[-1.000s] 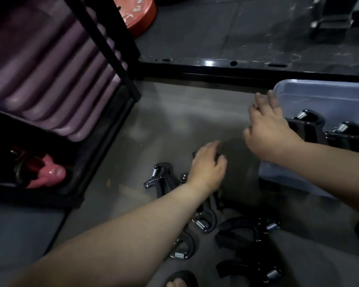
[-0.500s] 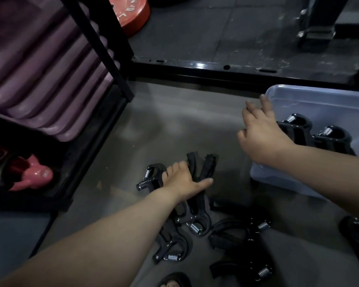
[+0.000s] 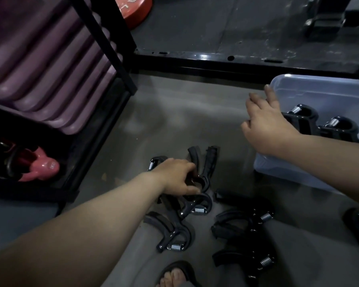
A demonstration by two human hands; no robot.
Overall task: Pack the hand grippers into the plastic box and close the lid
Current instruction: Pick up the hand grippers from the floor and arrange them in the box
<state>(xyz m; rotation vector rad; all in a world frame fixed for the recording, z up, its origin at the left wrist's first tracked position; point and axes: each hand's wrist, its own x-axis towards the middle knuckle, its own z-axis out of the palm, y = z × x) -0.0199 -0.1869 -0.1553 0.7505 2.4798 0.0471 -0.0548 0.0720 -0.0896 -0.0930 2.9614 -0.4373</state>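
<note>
Gripping one hand gripper on the floor with my left hand; my right hand, held wide, rests on the plastic box at right.

Just the one view here: wide-angle head cam, pointing forward and steeply down at the floor. Close in, with both forearms in from the bottom edge, left hand near centre, right hand upper right. Cuts off the plastic box at the right edge.
</note>
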